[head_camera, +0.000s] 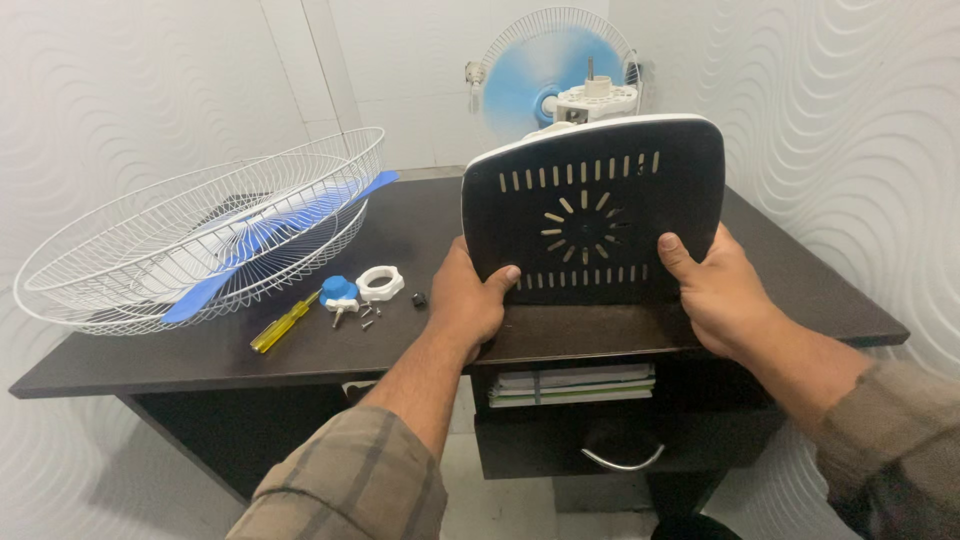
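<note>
Hands (590, 295) on slotted black base (592, 215)

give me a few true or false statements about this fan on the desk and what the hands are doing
1. Both hands grip the black vented base plate, the left hand at its lower left and the right hand at its lower right. True.
2. The blue fan blade lies inside the white wire guard. True.
3. The yellow-handled screwdriver is in the right hand. False: it lies on the dark desk, left of the hands.
4. The white ring nut sits inside the wire guard. False: it lies on the desk beside the blue cap.
5. The plate lies flat. False: it stands tilted upright.
</note>
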